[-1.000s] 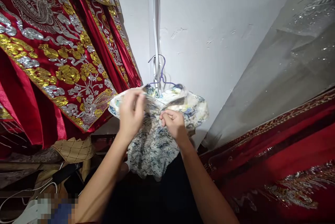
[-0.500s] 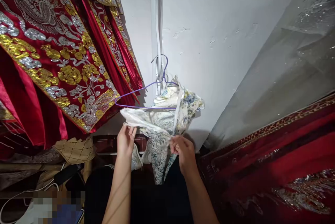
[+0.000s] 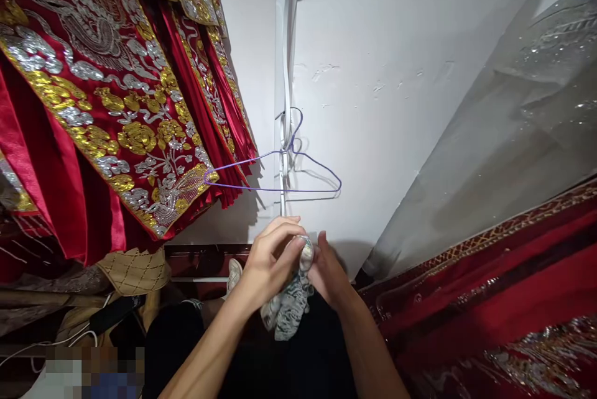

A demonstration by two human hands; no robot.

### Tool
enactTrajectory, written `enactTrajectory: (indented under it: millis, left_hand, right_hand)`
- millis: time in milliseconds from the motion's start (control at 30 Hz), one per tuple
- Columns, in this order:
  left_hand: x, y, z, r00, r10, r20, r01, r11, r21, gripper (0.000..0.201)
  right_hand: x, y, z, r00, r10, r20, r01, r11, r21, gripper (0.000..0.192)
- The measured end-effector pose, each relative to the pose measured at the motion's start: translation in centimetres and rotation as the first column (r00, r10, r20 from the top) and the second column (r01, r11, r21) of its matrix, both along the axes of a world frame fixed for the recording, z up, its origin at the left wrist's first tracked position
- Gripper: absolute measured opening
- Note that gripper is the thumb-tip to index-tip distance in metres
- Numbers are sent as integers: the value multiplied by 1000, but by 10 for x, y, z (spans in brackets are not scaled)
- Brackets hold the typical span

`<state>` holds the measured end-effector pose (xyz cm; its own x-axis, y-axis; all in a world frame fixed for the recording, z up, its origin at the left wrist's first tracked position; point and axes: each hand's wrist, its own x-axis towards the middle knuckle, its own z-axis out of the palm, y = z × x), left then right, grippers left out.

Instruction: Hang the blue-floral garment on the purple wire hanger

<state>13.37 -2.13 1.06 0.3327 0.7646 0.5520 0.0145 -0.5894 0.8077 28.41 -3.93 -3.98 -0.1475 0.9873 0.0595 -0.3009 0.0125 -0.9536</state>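
Note:
A thin floral garment [image 3: 293, 309], pale with green-grey print, is gathered into a small bunch between my hands, its lower part drooping over my dark-clad lap. My left hand [image 3: 275, 256] curls over the top of the bunch, thumb and fingers closed on the cloth. From the other side my right hand [image 3: 330, 271] grips it with the thumb pointing up; its fingers are partly hidden behind the cloth. Above both hands, a purple wire hanger [image 3: 275, 189] hangs bare against the white wall, apart from the garment.
At left hangs a red costume [image 3: 140, 100] with gold and silver sequins. Grey sheer covering [image 3: 461, 156] and red embroidered cloth [image 3: 504, 281] fill the right side. A white cord [image 3: 288, 45] runs down the wall. A black object [image 3: 114, 313] and white cable lie at lower left.
The garment has come off the hanger and down, and is now bunched up. My left hand has moved right, close to my right hand.

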Motion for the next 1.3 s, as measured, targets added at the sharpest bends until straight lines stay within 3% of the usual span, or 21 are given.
enactTrajectory:
  millis: [100,167,267,333,367,433,500,633,767,867,1033,1100,1167,1233,1300]
  left_hand:
    - [-15,14,-7,996,86,7,-86,996,0,14]
    - [-30,24,-14,998,30,47,-26,996,-89,19]
    - [-51,25,-24,970,-235,-63,214,948,-234,49]
    - [-60,17,-29,902,-348,-256,274,919,-283,58]
    - [-64,13,-31,864,-348,-364,255,925,-280,55]
    - [-73,6,-34,797,-257,-546,155,962,-226,45]
    - [-86,5,-34,720,-122,-683,18,987,-158,36]
    - [-121,16,-29,514,27,-858,-138,989,-52,33]
    - [-147,32,-18,401,73,-913,-165,986,6,33]
    - [-148,43,3,422,249,-871,-133,968,212,22]
    - [-121,57,58,508,512,-693,-121,839,531,18]
    - [-105,65,73,596,508,-622,-108,818,565,16]
    - [-91,76,78,688,425,-588,-64,843,534,15]
    - [-80,89,73,762,337,-553,-43,879,476,19]
    - [-74,101,63,804,291,-518,-36,894,446,37]
  right_hand:
    - [-5,3,17,951,311,-2,-311,950,-7,56]
    - [-3,8,29,930,344,130,-354,933,63,41]
    - [2,27,49,957,135,258,-228,899,373,16]
    - [5,46,63,971,-115,210,-22,831,556,11]
    - [7,57,68,955,-231,187,79,803,591,9]
    - [10,79,72,892,-395,222,201,785,586,34]
    - [14,99,68,843,-425,330,198,815,544,48]
    - [28,117,44,827,-269,494,44,907,419,25]
    - [54,104,28,787,-279,550,42,914,404,19]
    - [78,86,30,722,-328,609,75,912,403,21]
    - [97,64,44,703,-401,588,166,895,413,23]
    - [94,55,49,712,-374,594,163,911,379,26]
    - [88,47,53,731,-300,613,110,938,328,27]
    - [84,39,55,734,-242,635,41,948,315,25]
    - [86,34,55,719,-271,639,25,930,367,32]
